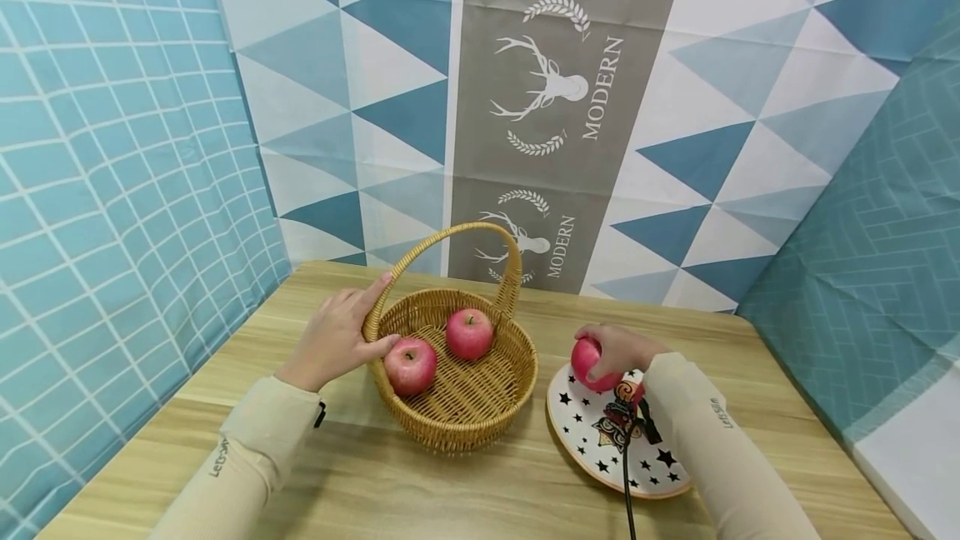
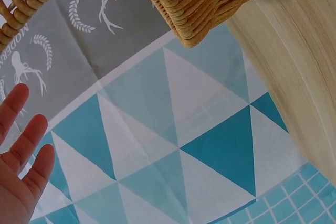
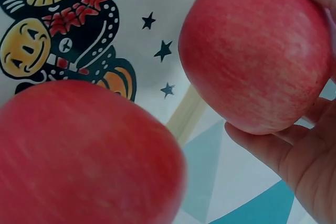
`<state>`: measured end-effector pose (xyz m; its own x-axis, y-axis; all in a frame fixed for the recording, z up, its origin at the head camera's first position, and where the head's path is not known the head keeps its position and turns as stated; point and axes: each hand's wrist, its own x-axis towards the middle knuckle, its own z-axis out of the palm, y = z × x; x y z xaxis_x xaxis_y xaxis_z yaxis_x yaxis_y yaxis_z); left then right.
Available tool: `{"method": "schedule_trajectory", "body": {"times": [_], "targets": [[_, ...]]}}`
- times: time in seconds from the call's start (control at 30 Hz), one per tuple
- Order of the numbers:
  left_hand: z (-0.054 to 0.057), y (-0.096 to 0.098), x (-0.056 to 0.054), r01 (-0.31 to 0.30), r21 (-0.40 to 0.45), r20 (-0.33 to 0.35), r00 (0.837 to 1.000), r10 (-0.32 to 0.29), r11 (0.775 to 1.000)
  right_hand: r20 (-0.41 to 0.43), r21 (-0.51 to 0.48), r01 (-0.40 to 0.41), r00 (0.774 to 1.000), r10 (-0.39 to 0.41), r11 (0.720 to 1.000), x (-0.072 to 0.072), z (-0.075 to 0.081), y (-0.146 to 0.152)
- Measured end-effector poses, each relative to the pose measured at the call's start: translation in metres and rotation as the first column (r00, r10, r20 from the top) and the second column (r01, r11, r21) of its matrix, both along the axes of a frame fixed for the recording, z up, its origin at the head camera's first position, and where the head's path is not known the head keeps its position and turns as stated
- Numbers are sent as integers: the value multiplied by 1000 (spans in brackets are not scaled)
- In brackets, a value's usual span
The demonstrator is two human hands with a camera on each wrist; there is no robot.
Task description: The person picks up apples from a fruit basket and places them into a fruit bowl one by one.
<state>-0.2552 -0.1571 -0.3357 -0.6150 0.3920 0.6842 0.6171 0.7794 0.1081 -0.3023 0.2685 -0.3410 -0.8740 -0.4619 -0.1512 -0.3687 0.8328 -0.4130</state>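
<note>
My right hand (image 1: 621,350) grips a red apple (image 1: 587,362) over the white plate (image 1: 573,440), which is printed with stars and a cat. In the right wrist view, fingers and thumb curl round that apple (image 3: 252,51). A second apple (image 3: 84,150) is close by in that view; my wrist mostly hides it in the head view. My left hand (image 1: 337,340) is at the left side of the wicker basket (image 1: 457,432), index finger along the handle and thumb over the rim. Its other fingers (image 2: 34,135) are straight and spread. Two apples (image 1: 410,366) (image 1: 469,333) lie inside the basket.
The basket's tall arched handle (image 1: 468,227) rises toward the back. A black cable (image 1: 627,490) runs from my right wrist across the plate. The wooden table (image 1: 480,507) ends at a patterned backdrop (image 1: 405,107), with a blue tiled cloth (image 1: 112,190) on the left.
</note>
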Motion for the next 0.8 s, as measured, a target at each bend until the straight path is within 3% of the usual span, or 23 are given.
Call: {"method": "schedule_trajectory", "body": {"times": [0.23, 0.8], "targets": [[-2, -1, 0, 2, 5, 8, 1000, -2, 1000, -56, 45, 49, 997, -47, 998, -5, -10, 0], [-1, 0, -1, -5, 2, 11, 1000, 5, 1000, -152, 72, 14, 988, -3, 997, -8, -24, 1]]}}
